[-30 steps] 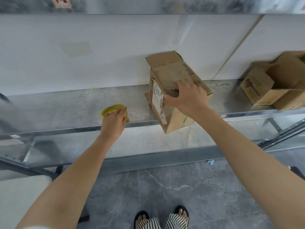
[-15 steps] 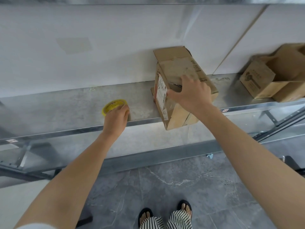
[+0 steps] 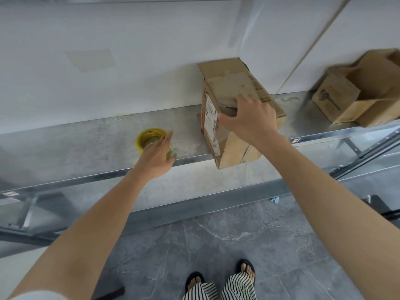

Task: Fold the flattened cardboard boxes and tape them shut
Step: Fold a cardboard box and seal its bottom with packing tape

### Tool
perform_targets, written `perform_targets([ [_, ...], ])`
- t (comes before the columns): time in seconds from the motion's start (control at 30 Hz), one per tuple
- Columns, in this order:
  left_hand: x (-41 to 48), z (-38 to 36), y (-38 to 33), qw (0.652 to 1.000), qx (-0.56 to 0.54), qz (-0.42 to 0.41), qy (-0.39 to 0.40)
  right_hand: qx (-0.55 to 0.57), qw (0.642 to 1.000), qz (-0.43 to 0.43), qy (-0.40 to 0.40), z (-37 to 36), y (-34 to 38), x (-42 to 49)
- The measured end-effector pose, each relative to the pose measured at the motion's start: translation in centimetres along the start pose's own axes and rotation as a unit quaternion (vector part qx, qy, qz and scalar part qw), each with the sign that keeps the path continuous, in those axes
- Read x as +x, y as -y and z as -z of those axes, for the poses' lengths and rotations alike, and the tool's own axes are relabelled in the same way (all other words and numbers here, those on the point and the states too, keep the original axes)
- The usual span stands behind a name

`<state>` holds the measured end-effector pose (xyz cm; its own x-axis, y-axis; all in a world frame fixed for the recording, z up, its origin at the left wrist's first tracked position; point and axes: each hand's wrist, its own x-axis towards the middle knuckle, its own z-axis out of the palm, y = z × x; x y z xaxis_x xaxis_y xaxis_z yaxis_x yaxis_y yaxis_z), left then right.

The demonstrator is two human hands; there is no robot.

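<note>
Since half a second ago, my left hand point(image 3: 157, 158) has uncurled from the tape roll point(image 3: 149, 138). Its fingers now lie straight over the roll's near right rim, touching it but gripping nothing, so most of the yellow ring shows. The roll lies flat on the metal shelf point(image 3: 75, 144), to the left of the cardboard box point(image 3: 236, 87) and a little apart from it, within easy reach for the sealing.

My right hand point(image 3: 251, 120) has stayed on the box's top, spread palm down across the seam with the fingers slightly bent and the thumb out toward the labelled left face. I judge it is there to pin the folded flaps so they don't spring up before I tape them.

The box stands on the shelf turned at an angle, its near corner hanging over the front edge. Its far flap stands up against the white wall point(image 3: 129, 40). Further right on the shelf, well apart, sit open boxes point(image 3: 337, 100).
</note>
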<state>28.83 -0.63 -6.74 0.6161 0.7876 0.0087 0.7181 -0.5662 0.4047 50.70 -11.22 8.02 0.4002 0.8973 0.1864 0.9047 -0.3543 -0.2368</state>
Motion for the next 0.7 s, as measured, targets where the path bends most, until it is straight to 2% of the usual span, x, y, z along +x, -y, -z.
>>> perform_targets([
  [0.13, -0.3, 1.4, -3.1, 0.992, -0.092, 0.077, -0.038, 0.006, 1.0, 0.003, 0.011, 0.2, 0.1, 0.1],
  [0.2, -0.1, 2.2, -5.8, 0.974, -0.195, 0.084, -0.079, 0.015, 1.0, 0.008, 0.019, 0.4, 0.1, 0.2],
  [0.23, 0.0, 2.7, -7.5, 0.953, -0.273, 0.092, -0.094, 0.021, 1.0, 0.01, 0.021, 0.5, 0.0, 0.2],
  [0.3, -0.2, 3.5, -10.6, 0.894, -0.425, 0.121, -0.076, 0.03, 0.999, 0.014, 0.026, 0.7, -0.2, 0.2],
  [0.4, -0.9, 3.5, -13.8, 0.835, -0.529, 0.145, -0.032, 0.04, 0.998, 0.02, 0.039, 1.0, -0.5, 0.2],
  [0.5, -1.0, 2.8, -15.2, 0.823, -0.538, 0.16, -0.086, 0.057, 0.996, 0.028, 0.059, 1.3, -0.8, 0.4],
  [0.63, -0.8, 2.3, -16.5, 0.86, -0.442, 0.183, -0.174, 0.088, 0.99, 0.055, 0.097, 1.9, -1.6, 1.1],
  [0.7, -0.8, 1.7, -17.3, 0.869, -0.41, 0.188, -0.203, 0.068, 0.99, 0.07, 0.099, 2.2, -2.8, 1.7],
])
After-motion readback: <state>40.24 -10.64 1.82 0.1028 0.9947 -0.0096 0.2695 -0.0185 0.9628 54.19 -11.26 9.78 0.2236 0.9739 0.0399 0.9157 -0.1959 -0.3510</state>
